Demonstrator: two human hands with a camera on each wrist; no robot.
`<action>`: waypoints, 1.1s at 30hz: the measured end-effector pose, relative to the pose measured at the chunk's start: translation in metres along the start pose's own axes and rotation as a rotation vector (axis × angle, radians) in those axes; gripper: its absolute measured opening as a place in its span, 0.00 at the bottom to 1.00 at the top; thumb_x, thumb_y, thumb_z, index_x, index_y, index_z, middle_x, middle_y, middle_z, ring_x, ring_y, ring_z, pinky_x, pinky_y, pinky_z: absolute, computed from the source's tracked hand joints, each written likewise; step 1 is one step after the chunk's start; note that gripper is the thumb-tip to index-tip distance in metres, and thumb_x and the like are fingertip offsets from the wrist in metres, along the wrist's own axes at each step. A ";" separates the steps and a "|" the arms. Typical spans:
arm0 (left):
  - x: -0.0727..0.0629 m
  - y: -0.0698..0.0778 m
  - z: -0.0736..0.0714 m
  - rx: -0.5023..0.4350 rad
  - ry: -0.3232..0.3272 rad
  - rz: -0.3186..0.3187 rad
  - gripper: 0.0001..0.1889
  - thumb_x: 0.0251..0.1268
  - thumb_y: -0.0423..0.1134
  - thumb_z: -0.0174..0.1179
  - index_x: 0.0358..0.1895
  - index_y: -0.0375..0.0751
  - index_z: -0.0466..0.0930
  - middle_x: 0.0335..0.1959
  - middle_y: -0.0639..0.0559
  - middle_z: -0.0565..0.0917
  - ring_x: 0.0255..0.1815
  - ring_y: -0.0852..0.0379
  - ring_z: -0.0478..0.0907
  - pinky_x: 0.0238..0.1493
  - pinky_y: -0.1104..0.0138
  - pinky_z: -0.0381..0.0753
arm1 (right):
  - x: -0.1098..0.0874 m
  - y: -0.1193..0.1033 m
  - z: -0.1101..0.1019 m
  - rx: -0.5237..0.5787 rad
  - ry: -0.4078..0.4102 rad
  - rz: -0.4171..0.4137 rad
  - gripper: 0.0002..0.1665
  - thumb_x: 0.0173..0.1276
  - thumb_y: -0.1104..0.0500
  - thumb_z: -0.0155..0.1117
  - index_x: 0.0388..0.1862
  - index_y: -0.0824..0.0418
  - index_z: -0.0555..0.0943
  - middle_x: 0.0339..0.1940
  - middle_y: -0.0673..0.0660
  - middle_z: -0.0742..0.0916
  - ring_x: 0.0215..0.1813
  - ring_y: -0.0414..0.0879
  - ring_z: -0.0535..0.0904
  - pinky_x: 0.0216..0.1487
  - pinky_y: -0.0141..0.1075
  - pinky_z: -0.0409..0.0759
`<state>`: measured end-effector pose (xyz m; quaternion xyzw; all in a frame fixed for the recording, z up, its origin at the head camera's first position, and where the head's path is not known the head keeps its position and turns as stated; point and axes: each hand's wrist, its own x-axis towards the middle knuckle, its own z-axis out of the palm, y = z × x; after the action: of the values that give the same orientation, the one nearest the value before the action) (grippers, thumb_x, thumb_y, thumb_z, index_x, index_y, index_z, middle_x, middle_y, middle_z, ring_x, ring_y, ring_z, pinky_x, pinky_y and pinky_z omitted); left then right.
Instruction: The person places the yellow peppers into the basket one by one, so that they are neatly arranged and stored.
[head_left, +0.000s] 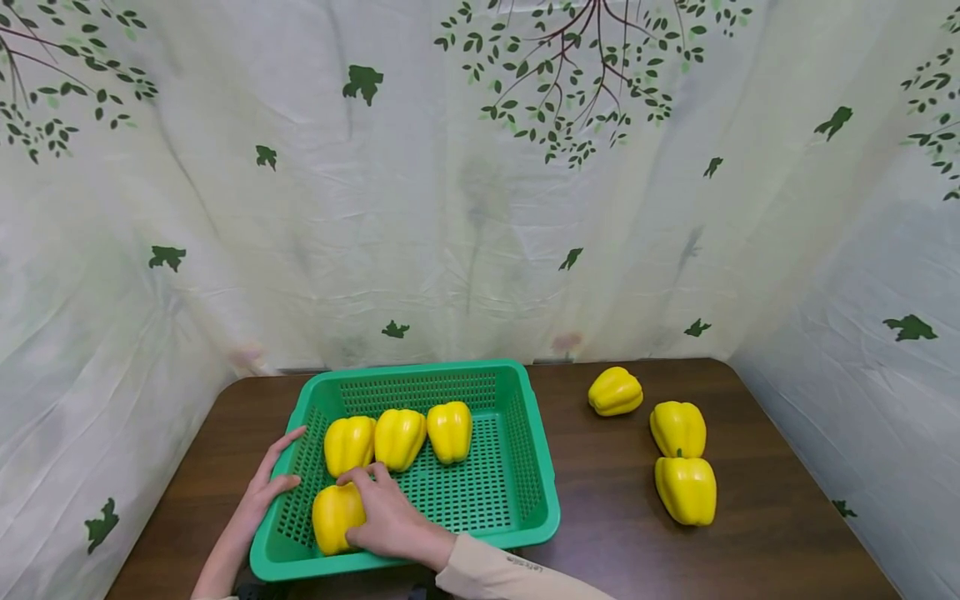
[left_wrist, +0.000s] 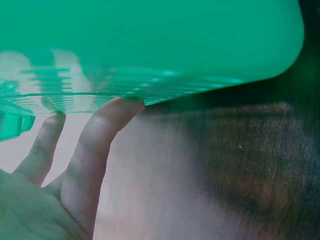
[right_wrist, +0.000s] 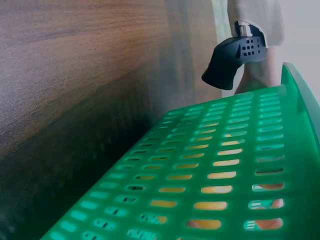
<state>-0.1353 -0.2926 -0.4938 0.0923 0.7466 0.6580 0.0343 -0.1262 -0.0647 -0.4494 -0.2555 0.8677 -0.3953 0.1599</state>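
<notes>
My right hand (head_left: 393, 518) reaches over the front edge of the green basket (head_left: 542, 467) and grips a yellow bell pepper (head_left: 332, 515) in its front left corner. Three more bell peppers (head_left: 399, 437) sit in a row behind it, inside the basket. At the basket's left side, my left hand (head_left: 272, 477) touches the rim with thumb and fingers extended. The left wrist view shows two digits (left_wrist: 92, 145) of that hand against the green plastic. From the right wrist, the slotted basket wall (right_wrist: 200, 165) hides most of the hand, with yellow showing through the slots.
On the brown table (head_left: 600, 517), three yellow bell peppers (head_left: 686, 490) lie right of the basket. A pale curtain (head_left: 480, 208) with leaf prints hangs behind and beside the table. A black wrist device (right_wrist: 235, 60) sits below a light sleeve.
</notes>
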 end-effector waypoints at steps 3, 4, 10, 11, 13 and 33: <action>0.001 0.000 0.000 0.025 0.015 -0.005 0.30 0.71 0.28 0.41 0.74 0.51 0.52 0.62 0.64 0.54 0.51 0.71 0.70 0.44 0.70 0.77 | -0.002 0.001 -0.003 -0.006 -0.004 -0.001 0.30 0.56 0.64 0.69 0.58 0.50 0.73 0.51 0.49 0.72 0.45 0.38 0.70 0.41 0.29 0.71; 0.001 -0.001 0.000 0.033 0.019 -0.004 0.30 0.71 0.28 0.41 0.74 0.51 0.52 0.62 0.65 0.54 0.51 0.72 0.70 0.44 0.71 0.77 | -0.002 0.001 -0.004 -0.012 -0.005 -0.001 0.30 0.56 0.63 0.69 0.58 0.50 0.73 0.51 0.49 0.72 0.45 0.38 0.70 0.41 0.29 0.72; 0.002 -0.002 0.000 0.094 0.041 0.029 0.30 0.70 0.27 0.41 0.73 0.48 0.53 0.62 0.69 0.53 0.52 0.74 0.66 0.44 0.74 0.74 | -0.008 0.006 -0.015 0.005 -0.018 -0.033 0.28 0.59 0.62 0.68 0.59 0.53 0.73 0.52 0.51 0.74 0.45 0.38 0.69 0.43 0.30 0.71; 0.002 -0.002 0.000 0.103 0.043 0.035 0.30 0.70 0.27 0.41 0.73 0.48 0.53 0.62 0.69 0.53 0.52 0.74 0.65 0.45 0.75 0.73 | -0.009 0.006 -0.017 0.015 -0.017 -0.039 0.28 0.59 0.63 0.68 0.59 0.53 0.73 0.52 0.51 0.74 0.44 0.38 0.69 0.43 0.30 0.70; 0.002 -0.002 0.000 0.111 0.046 0.040 0.30 0.69 0.27 0.41 0.73 0.48 0.53 0.61 0.70 0.53 0.53 0.75 0.64 0.45 0.75 0.73 | -0.012 0.008 -0.023 0.039 -0.017 -0.043 0.28 0.60 0.63 0.67 0.59 0.53 0.72 0.52 0.52 0.74 0.45 0.39 0.69 0.43 0.30 0.70; 0.001 -0.004 0.000 0.011 0.008 0.095 0.32 0.67 0.23 0.41 0.73 0.49 0.54 0.61 0.68 0.57 0.52 0.73 0.69 0.43 0.73 0.76 | -0.037 0.032 -0.084 0.183 0.111 -0.033 0.29 0.63 0.62 0.65 0.63 0.58 0.71 0.58 0.59 0.74 0.50 0.49 0.75 0.44 0.32 0.76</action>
<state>-0.1367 -0.2927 -0.4981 0.1254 0.7451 0.6551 -0.0006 -0.1465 0.0247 -0.4181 -0.2317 0.8313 -0.4887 0.1279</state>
